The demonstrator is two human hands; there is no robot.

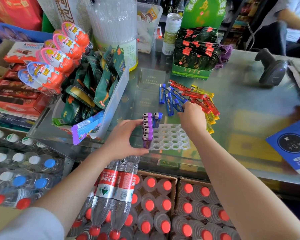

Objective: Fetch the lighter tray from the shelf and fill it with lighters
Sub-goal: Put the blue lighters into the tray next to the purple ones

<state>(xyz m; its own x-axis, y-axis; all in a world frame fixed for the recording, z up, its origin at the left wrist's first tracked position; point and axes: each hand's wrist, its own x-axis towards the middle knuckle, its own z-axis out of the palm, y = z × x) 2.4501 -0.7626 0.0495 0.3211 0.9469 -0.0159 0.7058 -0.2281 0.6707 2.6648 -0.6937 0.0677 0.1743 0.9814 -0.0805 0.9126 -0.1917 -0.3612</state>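
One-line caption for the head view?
Left hand steadies tray; right hand reaches loose lighters.

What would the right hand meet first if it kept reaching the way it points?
Probably the blue lighters lying loose on the counter: the right hand already has its fingers down among them, though actual contact is hidden.

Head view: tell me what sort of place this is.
Most likely a small convenience shop's checkout counter. A barcode scanner sits on the glass counter, Kinder Joy eggs stand on display, and cases of bottled water are stacked below.
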